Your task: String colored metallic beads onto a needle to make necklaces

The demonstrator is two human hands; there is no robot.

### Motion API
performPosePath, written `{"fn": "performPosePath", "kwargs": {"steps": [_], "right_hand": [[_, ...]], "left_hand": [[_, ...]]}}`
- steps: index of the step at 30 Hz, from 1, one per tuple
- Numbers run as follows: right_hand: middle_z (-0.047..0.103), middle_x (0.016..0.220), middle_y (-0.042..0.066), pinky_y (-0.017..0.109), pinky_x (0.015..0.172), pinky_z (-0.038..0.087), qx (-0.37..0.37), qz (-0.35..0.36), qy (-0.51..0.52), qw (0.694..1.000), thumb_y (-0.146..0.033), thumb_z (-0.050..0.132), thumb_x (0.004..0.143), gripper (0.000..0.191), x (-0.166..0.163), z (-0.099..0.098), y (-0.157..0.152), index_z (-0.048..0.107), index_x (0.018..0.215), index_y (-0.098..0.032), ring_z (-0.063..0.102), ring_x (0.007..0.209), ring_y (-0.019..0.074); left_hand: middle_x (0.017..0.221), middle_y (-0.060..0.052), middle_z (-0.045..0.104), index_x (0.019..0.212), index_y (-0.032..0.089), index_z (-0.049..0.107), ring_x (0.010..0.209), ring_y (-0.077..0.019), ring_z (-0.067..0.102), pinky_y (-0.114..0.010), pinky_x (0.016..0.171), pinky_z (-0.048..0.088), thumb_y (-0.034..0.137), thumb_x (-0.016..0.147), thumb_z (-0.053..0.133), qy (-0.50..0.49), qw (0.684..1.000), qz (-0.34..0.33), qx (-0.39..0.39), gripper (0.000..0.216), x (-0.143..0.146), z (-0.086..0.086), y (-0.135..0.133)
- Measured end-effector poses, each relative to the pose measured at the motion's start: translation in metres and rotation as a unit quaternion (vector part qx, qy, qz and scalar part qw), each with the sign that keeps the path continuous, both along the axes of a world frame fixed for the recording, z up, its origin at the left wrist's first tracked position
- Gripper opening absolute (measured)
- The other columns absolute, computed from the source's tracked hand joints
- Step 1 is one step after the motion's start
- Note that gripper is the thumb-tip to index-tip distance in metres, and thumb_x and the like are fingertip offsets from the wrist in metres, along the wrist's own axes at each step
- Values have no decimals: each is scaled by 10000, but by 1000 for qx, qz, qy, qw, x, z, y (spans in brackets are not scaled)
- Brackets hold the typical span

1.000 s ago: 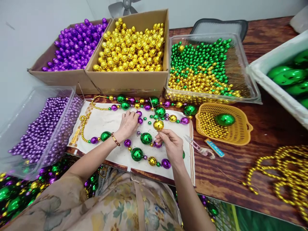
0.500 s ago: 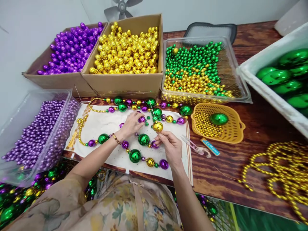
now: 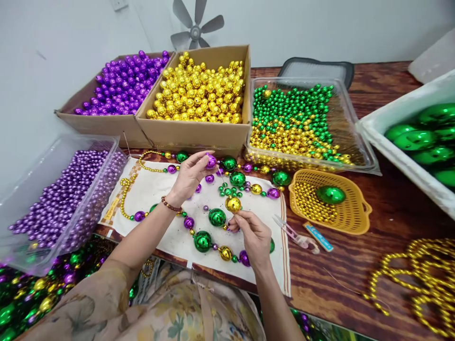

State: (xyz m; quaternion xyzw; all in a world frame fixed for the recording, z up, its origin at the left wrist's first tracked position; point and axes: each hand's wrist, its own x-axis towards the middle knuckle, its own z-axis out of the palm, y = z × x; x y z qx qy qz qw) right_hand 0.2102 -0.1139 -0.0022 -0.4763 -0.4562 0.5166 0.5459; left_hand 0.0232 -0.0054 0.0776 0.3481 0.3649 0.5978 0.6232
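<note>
My left hand [image 3: 187, 179] is raised over the white cloth [image 3: 159, 184], its fingertips pinching a shiny purple bead [image 3: 210, 161]. Close to that bead is the tip of a thin needle [image 3: 222, 174]. My right hand [image 3: 254, 233] is closed below a large gold bead [image 3: 233, 203], gripping the needle, whose lower end is hidden by bead and fingers. Several small green beads [image 3: 227, 191] lie loose behind the gold bead. Around both hands runs a strung necklace with large green beads [image 3: 203, 241], gold beads [image 3: 225, 253] and purple beads [image 3: 188, 222].
Behind the cloth stand cardboard boxes of purple beads [image 3: 124, 85] and gold beads [image 3: 202, 90]. Clear bins hold green and gold beads [image 3: 291, 118] and small purple beads [image 3: 67, 194]. At right are a yellow basket [image 3: 355, 215], thread snips [image 3: 295, 235], and gold bead strands [image 3: 419, 270].
My left hand has risen from the cloth, bringing a purple bead up beside the needle tip. My right hand keeps its grip beneath the gold bead. The camera view has tilted upward.
</note>
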Motion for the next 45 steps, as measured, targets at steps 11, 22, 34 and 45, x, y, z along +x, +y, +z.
{"fn": "performPosePath", "kwargs": {"steps": [11,22,34,45], "right_hand": [[730,683,20,277,536,582,14,9,-37,999,-393,666,892,202,-7,-3,-3,728,888,-200,680,551,160],[740,700,19,276,544,580,-5,1,-27,1000,-362,658,893,175,-11,3,-5,719,892,-198,690,561,160],[735,670,15,260,537,557,-28,-29,-1,999,-325,671,875,146,-21,3,-7,718,873,-186,678,541,149],[720,679,3,260,536,560,-40,-33,49,997,-362,704,852,171,-30,3,3,707,850,-192,659,545,138]], "left_hand": [[876,-45,721,957,144,726,797,-148,719,-338,851,595,382,867,754,-91,990,-15,-105,255,-2,10,2],[871,-43,727,920,136,714,804,-143,714,-301,812,589,346,881,743,-113,986,-16,-124,216,-3,7,1],[933,-49,725,1017,163,737,837,-163,719,-345,847,593,324,874,748,-93,993,-19,-75,216,-5,4,-4],[914,-21,725,1043,201,750,850,-157,717,-365,917,568,348,798,815,-61,997,-39,-24,293,3,8,-15]]}}
